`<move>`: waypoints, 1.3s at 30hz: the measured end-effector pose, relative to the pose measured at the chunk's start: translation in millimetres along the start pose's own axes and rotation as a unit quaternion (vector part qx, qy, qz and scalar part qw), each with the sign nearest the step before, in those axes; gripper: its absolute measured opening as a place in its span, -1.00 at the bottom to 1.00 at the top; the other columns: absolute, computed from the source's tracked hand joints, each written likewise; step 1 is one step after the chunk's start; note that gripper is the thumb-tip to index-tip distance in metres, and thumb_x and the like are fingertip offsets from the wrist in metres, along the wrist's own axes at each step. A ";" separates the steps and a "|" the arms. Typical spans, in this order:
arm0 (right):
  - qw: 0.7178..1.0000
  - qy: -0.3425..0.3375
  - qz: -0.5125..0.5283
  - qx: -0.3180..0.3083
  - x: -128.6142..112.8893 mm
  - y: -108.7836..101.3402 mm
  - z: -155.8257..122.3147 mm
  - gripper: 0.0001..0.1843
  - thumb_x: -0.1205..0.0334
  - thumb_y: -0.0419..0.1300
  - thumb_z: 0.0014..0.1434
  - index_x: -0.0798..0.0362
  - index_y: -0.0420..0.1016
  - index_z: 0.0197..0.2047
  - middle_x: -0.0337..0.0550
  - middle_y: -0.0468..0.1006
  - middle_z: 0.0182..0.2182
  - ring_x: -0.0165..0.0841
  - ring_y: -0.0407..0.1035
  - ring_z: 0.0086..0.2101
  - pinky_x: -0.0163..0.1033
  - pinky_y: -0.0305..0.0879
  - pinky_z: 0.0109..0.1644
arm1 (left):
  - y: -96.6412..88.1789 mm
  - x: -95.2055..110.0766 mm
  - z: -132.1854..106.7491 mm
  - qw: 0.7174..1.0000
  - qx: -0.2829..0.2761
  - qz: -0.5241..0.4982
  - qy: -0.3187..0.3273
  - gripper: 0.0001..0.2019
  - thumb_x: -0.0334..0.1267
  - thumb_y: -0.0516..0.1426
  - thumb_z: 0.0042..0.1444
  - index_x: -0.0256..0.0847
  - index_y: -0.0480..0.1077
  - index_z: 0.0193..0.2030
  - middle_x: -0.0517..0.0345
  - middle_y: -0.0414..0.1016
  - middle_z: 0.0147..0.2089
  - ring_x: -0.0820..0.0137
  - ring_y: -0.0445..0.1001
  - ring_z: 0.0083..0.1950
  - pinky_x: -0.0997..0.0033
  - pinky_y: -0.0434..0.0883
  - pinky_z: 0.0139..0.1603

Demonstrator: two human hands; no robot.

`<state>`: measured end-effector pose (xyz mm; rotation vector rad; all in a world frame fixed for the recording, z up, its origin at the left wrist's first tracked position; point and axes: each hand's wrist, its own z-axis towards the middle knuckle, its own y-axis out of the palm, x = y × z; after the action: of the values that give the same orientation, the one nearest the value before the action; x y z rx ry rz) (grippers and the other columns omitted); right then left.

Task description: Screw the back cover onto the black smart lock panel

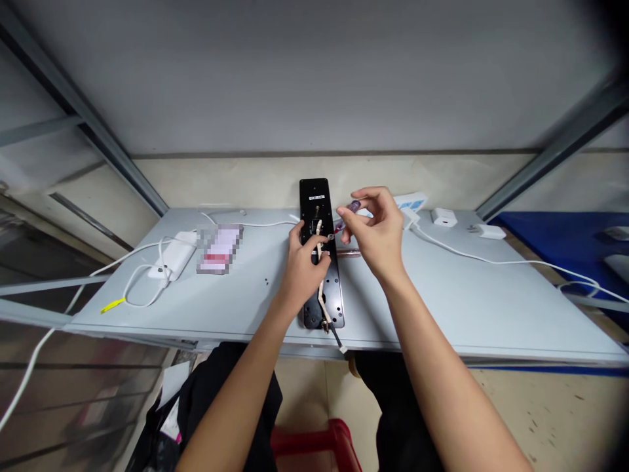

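A long black panel (314,189), which looks like the back of a door lock, lies lengthwise on the table. Screw holes, a small white label and a cream-wrapped cable (321,292) show on it; the cable's white plug (343,349) hangs past the front edge. Across the panel's middle lies my left hand (303,265), gripping it, with the index finger stretched toward its right side. My right hand (376,229) pinches a screwdriver (352,206) with a translucent purple handle. Its tip slants down to the left, close to my left index finger. Whether it carries a screw is too small to tell.
On the left lie a phone (221,249), a white power adapter (174,254) with its cord, and a few tiny dark screws (266,282). White chargers (443,217) and a cable are at right. Shelf posts flank the grey table (442,295); a red stool (314,442) stands beneath.
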<state>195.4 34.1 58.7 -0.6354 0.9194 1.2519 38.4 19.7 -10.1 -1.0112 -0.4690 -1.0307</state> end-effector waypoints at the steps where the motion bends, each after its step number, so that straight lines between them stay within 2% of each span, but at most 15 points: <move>1: 1.000 0.000 -0.001 -0.013 -1.3 -1.2 -0.1 -0.54 -0.15 0.56 0.20 -0.14 0.51 -0.03 -0.29 0.58 -0.23 -0.45 0.46 -0.60 -0.22 0.44 -0.54 | -0.3 -0.2 0.0 1.000 -0.001 0.001 0.001 -0.70 -0.48 0.25 0.34 -0.07 0.60 0.12 -0.10 0.17 0.58 0.04 0.24 0.68 -0.17 0.25 0.71; 3: 0.999 0.008 0.002 -0.041 -3.9 -3.7 -0.4 -0.58 -0.18 0.50 0.27 -0.14 0.59 0.03 -0.22 0.66 -0.16 -0.43 0.50 -0.56 -0.19 0.52 -0.49 | -0.8 -0.5 0.0 1.000 -0.001 0.002 0.000 -0.70 -0.47 0.25 0.35 -0.06 0.60 0.12 -0.09 0.18 0.59 0.04 0.25 0.68 -0.19 0.26 0.71; 6: 0.999 0.010 0.009 -0.045 -5.4 -5.7 -0.6 -0.59 -0.19 0.52 0.24 -0.10 0.63 -0.05 -0.12 0.75 -0.07 -0.41 0.52 -0.55 -0.19 0.50 -0.51 | -0.6 -1.3 0.0 1.000 0.000 -0.002 0.001 -0.71 -0.47 0.24 0.35 -0.06 0.60 0.11 -0.09 0.18 0.59 0.04 0.27 0.67 -0.18 0.25 0.71; 10: 1.000 -0.006 0.002 -0.014 -3.4 -2.8 -0.5 -0.51 -0.16 0.61 0.14 -0.10 0.45 -0.24 -0.18 0.74 -0.23 -0.38 0.50 -0.57 -0.19 0.45 -0.55 | 0.1 -2.6 0.0 1.000 0.004 -0.005 0.002 -0.71 -0.48 0.24 0.35 -0.05 0.62 0.10 -0.07 0.19 0.59 0.05 0.27 0.67 -0.17 0.25 0.72; 13: 1.000 -0.008 -0.017 -0.005 -3.9 0.8 -1.0 -0.45 -0.18 0.62 0.13 -0.12 0.35 -0.26 -0.25 0.66 -0.28 -0.39 0.48 -0.58 -0.20 0.45 -0.55 | 0.1 -3.1 -0.1 1.000 0.003 -0.003 0.005 -0.70 -0.48 0.24 0.35 -0.05 0.62 0.11 -0.07 0.19 0.59 0.04 0.26 0.67 -0.19 0.26 0.72; 16: 1.000 -0.003 -0.013 -0.019 -8.4 1.6 -2.1 -0.52 -0.21 0.57 0.18 -0.15 0.48 -0.12 -0.25 0.65 -0.22 -0.43 0.46 -0.58 -0.20 0.46 -0.54 | -0.4 -2.8 -0.1 1.000 0.004 -0.002 0.009 -0.70 -0.48 0.24 0.35 -0.06 0.62 0.11 -0.08 0.19 0.59 0.03 0.25 0.68 -0.19 0.25 0.72; 19: 0.998 0.002 0.003 -0.067 -14.5 -0.5 -3.5 -0.58 -0.23 0.49 0.28 -0.14 0.63 -0.02 -0.17 0.72 -0.14 -0.37 0.54 -0.51 -0.16 0.54 -0.47 | -0.6 -2.5 0.2 1.000 0.001 -0.002 0.009 -0.70 -0.48 0.24 0.35 -0.08 0.63 0.11 -0.09 0.19 0.60 0.03 0.26 0.68 -0.17 0.24 0.73; 23: 0.998 -0.009 -0.007 -0.067 -17.2 -0.9 -4.1 -0.67 -0.13 0.53 0.27 -0.09 0.65 -0.14 -0.08 0.79 -0.04 -0.33 0.60 -0.46 -0.17 0.48 -0.48 | 0.0 -3.0 0.7 1.000 0.004 -0.004 0.010 -0.69 -0.48 0.24 0.35 -0.09 0.65 0.12 -0.10 0.19 0.61 0.02 0.27 0.67 -0.17 0.22 0.74; 25: 0.998 -0.013 -0.009 -0.053 -15.5 1.6 -3.5 -0.64 -0.10 0.58 0.22 -0.09 0.56 -0.23 -0.12 0.78 -0.15 -0.34 0.57 -0.51 -0.16 0.47 -0.48 | 0.1 -3.5 0.7 1.000 0.004 -0.003 0.008 -0.68 -0.49 0.24 0.34 -0.09 0.66 0.13 -0.08 0.18 0.62 0.01 0.26 0.68 -0.18 0.22 0.73; 28: 0.999 -0.010 -0.020 -0.033 -12.8 6.1 -2.3 -0.51 -0.11 0.63 0.13 -0.12 0.42 -0.29 -0.25 0.67 -0.33 -0.38 0.47 -0.59 -0.20 0.40 -0.55 | -0.6 -3.8 0.4 1.000 -0.002 0.000 0.005 -0.66 -0.49 0.24 0.34 -0.06 0.67 0.14 -0.05 0.17 0.63 0.02 0.23 0.69 -0.17 0.23 0.73; 30: 0.999 -0.008 -0.030 -0.033 -13.3 7.4 -2.1 -0.52 -0.12 0.63 0.14 -0.14 0.45 -0.21 -0.28 0.63 -0.30 -0.43 0.43 -0.61 -0.23 0.36 -0.59 | -1.2 -3.7 0.2 1.000 -0.005 0.001 0.008 -0.66 -0.49 0.24 0.35 -0.05 0.67 0.15 -0.03 0.17 0.63 0.02 0.23 0.70 -0.17 0.23 0.74; 32: 0.998 -0.003 -0.034 -0.055 -16.0 7.0 -2.6 -0.60 -0.15 0.55 0.24 -0.16 0.55 -0.06 -0.25 0.65 -0.21 -0.44 0.44 -0.58 -0.23 0.40 -0.57 | -1.6 -3.6 0.1 1.000 -0.005 -0.002 0.009 -0.66 -0.49 0.24 0.35 -0.05 0.67 0.14 -0.04 0.17 0.63 0.01 0.22 0.70 -0.17 0.24 0.74; 34: 0.997 0.000 -0.036 -0.075 -19.3 5.7 -3.3 -0.66 -0.16 0.46 0.33 -0.14 0.64 -0.02 -0.20 0.68 -0.17 -0.43 0.47 -0.55 -0.22 0.43 -0.55 | -1.6 -3.9 -0.1 1.000 -0.007 -0.005 0.006 -0.66 -0.49 0.24 0.35 -0.07 0.67 0.14 -0.08 0.15 0.64 -0.01 0.22 0.70 -0.17 0.25 0.73; 36: 0.997 -0.003 -0.040 -0.073 -21.0 5.1 -3.7 -0.70 -0.13 0.46 0.33 -0.08 0.67 -0.12 -0.15 0.73 -0.13 -0.41 0.48 -0.54 -0.21 0.42 -0.55 | -1.3 -4.7 -0.2 1.000 -0.009 -0.006 0.004 -0.65 -0.50 0.24 0.34 -0.10 0.67 0.16 -0.11 0.14 0.64 -0.01 0.20 0.71 -0.16 0.25 0.73; 39: 0.998 -0.015 -0.044 -0.039 -18.3 6.4 -2.7 -0.64 -0.08 0.53 0.25 -0.07 0.52 -0.28 -0.13 0.76 -0.14 -0.42 0.46 -0.54 -0.20 0.43 -0.51 | -0.9 -6.4 -0.4 1.000 -0.012 -0.006 0.003 -0.62 -0.50 0.25 0.32 -0.08 0.67 0.19 -0.08 0.14 0.65 -0.01 0.18 0.72 -0.16 0.23 0.74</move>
<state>187.7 23.9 73.5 -0.7093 0.8121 1.2207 34.5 22.3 -14.6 -1.0287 -0.4594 -1.0513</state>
